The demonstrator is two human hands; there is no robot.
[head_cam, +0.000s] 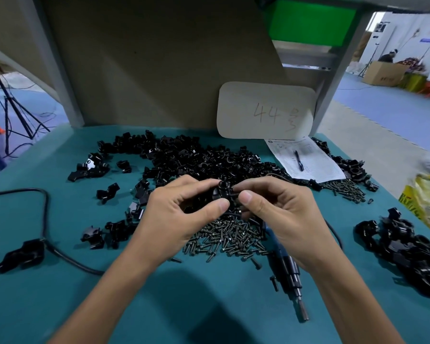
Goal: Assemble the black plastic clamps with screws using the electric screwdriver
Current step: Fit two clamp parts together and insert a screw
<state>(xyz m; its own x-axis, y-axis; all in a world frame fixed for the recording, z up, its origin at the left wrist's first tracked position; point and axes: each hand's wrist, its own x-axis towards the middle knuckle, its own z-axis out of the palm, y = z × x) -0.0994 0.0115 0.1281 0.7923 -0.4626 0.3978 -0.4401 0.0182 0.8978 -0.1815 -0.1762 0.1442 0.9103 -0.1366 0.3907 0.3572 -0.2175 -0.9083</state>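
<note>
Pinching 1 black clamp [221,192] together, left hand [184,214] and right hand [281,212] hover above 1 screw pile [229,235].

Left hand [184,212] and right hand [283,212] close together, forearms converging, thumbs almost tip to tip.

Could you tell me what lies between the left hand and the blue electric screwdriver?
A heap of small dark metal screws lies there, as the head view shows.
</note>
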